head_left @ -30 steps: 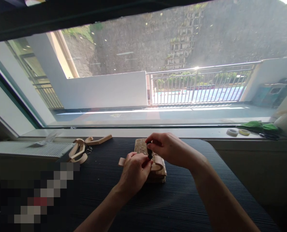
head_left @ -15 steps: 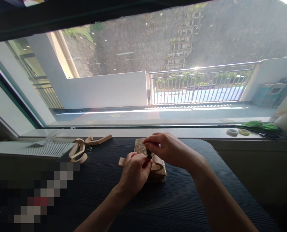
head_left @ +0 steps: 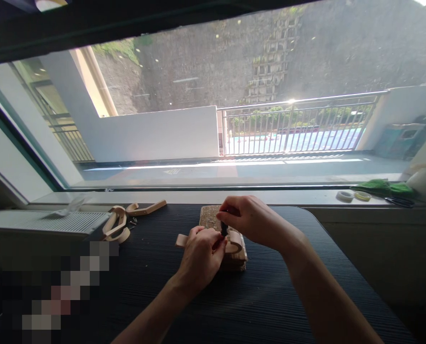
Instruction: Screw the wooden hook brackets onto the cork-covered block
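Near the middle of the dark table, a curved light-wood piece lies across a stack of rough boards. My left hand is closed over that wooden piece, its straight end poking out to the left. Thumb and forefinger pinch close to the foot of a dark-handled screwdriver. From above, my right hand grips the top of the handle, which stands roughly upright. The screwdriver's tip is hidden by the left fingers.
On the table's left are more bent wooden pieces, with a few small screws beside them. A clear plastic bag lies on the vent at left. Tape rolls and a green cloth sit on the windowsill.
My right hand has turned slightly on the handle and shifted a little to the right. The screwdriver now stands straighter. My left hand stays almost where it was.
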The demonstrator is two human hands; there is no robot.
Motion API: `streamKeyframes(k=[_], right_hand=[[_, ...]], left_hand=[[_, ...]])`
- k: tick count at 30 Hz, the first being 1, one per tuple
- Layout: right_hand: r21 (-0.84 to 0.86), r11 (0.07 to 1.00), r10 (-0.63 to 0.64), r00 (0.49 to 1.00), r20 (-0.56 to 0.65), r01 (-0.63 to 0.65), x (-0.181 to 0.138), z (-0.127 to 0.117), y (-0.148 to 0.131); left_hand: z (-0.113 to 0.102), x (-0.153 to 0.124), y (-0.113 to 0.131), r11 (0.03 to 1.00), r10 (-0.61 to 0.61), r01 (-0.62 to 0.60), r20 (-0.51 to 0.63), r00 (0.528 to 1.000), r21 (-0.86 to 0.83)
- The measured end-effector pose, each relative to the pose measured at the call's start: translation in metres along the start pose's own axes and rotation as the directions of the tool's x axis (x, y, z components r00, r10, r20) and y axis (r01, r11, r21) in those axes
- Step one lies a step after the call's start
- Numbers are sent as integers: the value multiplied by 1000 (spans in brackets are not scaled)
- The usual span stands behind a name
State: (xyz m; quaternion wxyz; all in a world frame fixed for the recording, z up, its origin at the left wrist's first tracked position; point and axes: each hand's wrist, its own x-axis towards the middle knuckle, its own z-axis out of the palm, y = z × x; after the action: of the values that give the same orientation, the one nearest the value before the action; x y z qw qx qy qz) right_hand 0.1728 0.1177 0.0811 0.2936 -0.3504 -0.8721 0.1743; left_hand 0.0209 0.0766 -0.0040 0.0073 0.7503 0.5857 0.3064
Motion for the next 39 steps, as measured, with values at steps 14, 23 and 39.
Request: streamKeyframes(k=[14,23,39], right_hand=[[56,998,-1,1000,25,0,0,0,-2],[26,1000,-12,999,48,11,-3,-3,-4],[51,999,5,999,37,-6,-3,-6,-3]], left_hand=[[-1,-1,3,1000,15,-15,-3,1000,25],[-2,-1,4,1000,27,-27,-1,1000,14],[1,-1,4,999,41,-41,-7,999,35]])
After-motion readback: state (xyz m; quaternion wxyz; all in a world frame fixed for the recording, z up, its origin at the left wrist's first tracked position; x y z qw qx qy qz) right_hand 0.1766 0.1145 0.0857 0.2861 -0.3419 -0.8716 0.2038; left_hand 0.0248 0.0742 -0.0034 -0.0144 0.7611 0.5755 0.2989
